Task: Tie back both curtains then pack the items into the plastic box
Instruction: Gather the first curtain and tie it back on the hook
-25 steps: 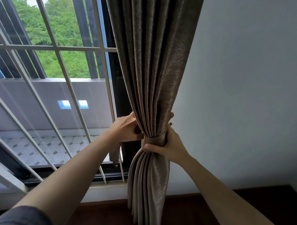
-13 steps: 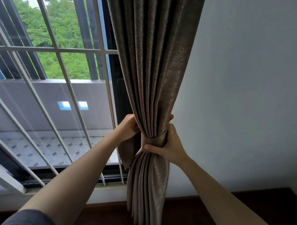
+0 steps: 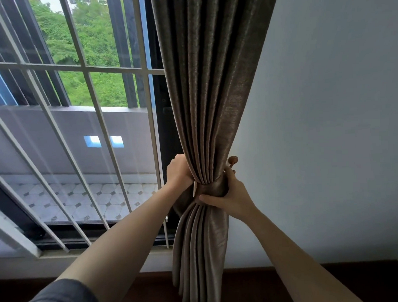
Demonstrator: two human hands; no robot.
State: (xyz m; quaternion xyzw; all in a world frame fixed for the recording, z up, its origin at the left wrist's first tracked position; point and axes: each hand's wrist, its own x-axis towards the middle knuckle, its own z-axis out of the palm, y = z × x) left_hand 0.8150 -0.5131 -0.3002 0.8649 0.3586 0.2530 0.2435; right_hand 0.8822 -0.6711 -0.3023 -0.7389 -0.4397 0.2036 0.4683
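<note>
Beside the wall (image 3: 328, 123), at the window's right edge: the tie-back step of the task, with packing judged not yet begun. Shows a curtain (image 3: 209, 100) bunched to a narrow waist at mid-height, a tieback (image 3: 214, 188) of like fabric wrapped round it. Right hand (image 3: 231, 196) curled round the tieback, thumb under the band, fingers behind the folds. Left hand (image 3: 179, 172) clenched on the curtain's window-side edge, fingertips hidden in the cloth. Brown wall hook (image 3: 232, 160) just above the right hand, touching its forefinger or just clear of it; cannot tell which. Next, by judgement: lifting the tieback's end over the wall hook while keeping the folds pinched. Likely hindrances: bulk of gathered cloth crowding the hook, and the band's end out of sight behind the hand. Nearby: white window grille (image 3: 87, 91) and dark floor (image 3: 367, 285). No plastic box, items for packing, or second curtain in view.
</note>
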